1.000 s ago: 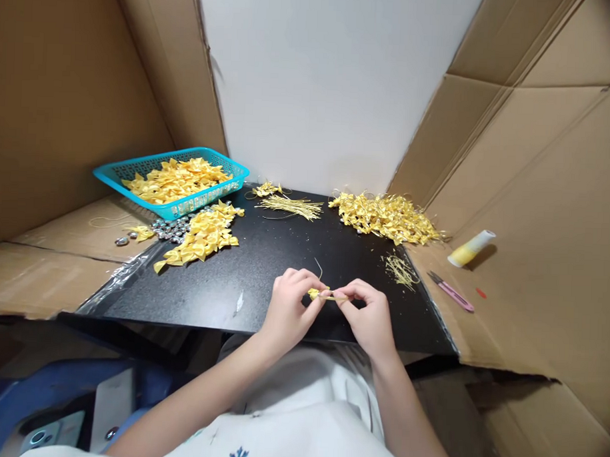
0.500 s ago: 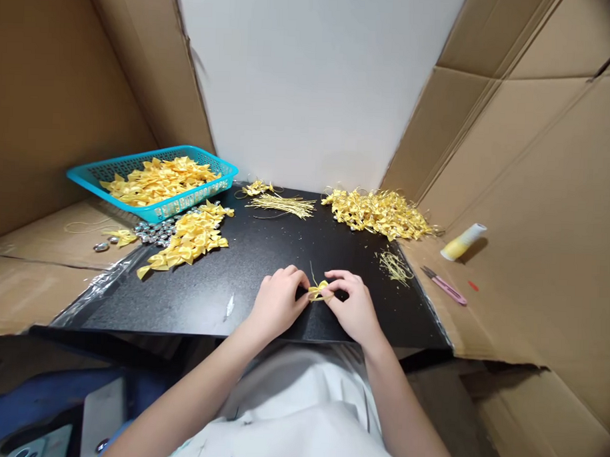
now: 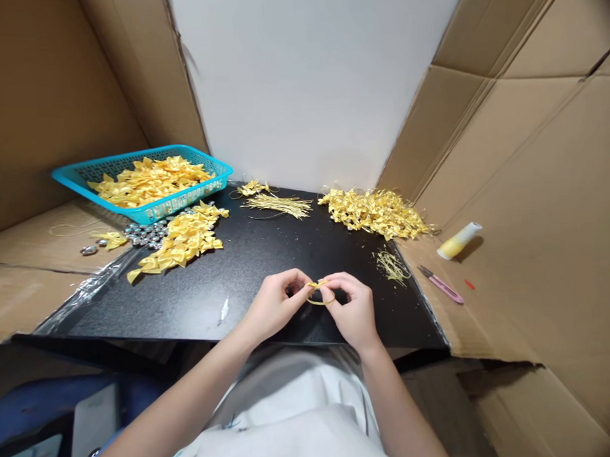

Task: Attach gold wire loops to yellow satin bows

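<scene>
Near the front edge of the black table [image 3: 264,254], my left hand [image 3: 281,300] and my right hand [image 3: 351,305] meet in front of me. Both pinch a small yellow ribbon bow [image 3: 317,285] between thumb and fingers, one hand at each side. A loop of gold cord [image 3: 320,303] hangs below the bow, between the two thumbs. Most of the bow is covered by my fingertips. To the left lies a pile of yellow ribbon bows [image 3: 189,238], beside a cluster of silver beads [image 3: 147,235].
A turquoise basket [image 3: 140,214] of bows stands back left. Cut gold cords [image 3: 278,204] lie at the back, and corded bows [image 3: 375,212] are heaped back right. Cord scraps [image 3: 392,267], pink snips [image 3: 442,285] and a thread cone [image 3: 459,240] lie right. Cardboard walls [image 3: 527,183] flank the table.
My fingers have closed in around the bow, hiding more of it. The cord end that stuck up above it no longer shows, and the loop below is plainer. The view has shifted slightly.
</scene>
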The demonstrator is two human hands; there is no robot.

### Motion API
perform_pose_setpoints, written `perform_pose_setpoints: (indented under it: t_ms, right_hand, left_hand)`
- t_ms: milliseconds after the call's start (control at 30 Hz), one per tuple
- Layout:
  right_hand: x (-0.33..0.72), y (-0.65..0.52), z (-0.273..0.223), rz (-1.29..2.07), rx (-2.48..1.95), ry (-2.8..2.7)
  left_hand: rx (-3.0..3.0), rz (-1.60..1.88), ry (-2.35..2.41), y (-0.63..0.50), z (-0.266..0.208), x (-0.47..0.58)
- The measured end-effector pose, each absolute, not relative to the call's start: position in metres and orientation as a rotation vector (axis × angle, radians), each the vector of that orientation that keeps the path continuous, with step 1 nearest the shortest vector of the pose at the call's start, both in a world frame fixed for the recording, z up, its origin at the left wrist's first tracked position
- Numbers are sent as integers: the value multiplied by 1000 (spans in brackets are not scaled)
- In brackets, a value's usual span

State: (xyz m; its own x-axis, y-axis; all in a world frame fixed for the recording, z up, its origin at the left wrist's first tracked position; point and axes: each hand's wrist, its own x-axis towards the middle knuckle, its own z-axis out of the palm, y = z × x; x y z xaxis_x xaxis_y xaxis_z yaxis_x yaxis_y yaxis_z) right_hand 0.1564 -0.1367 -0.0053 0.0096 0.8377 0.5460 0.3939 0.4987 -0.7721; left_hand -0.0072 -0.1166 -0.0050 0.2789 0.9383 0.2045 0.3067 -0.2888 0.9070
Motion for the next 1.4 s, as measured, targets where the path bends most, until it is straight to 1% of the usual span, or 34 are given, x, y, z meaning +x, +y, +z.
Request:
perform_pose_setpoints:
  t_ms: [233, 367, 500, 667, 833, 967, 1400]
  right_hand:
    - [155, -138, -6, 463, -1047, -1539]
    - [154, -138, -5, 448, -1047, -1534]
    - [153, -139, -4, 420, -1062, -1533]
    - [153, -139, -5, 396, -1070, -1533]
    - [153, -141, -5, 386, -1073, -1535]
    - [152, -141, -5, 382, -1066, -1538]
    - [152, -142, -5, 295, -1064, -1535]
  left_hand:
    - [1470, 1073, 1031, -115, -4, -6]
    - [1414, 1069, 999, -114, -4, -6]
    - [1488, 1056, 1032, -115, -4, -5]
    - [1770, 1104, 1191, -120, -2, -3]
    - [1790, 1153, 1195, -121, 0, 0]
    - [1709, 1182, 1181, -121, -1, 1]
    - [1294, 1090, 968, -117, -3, 2]
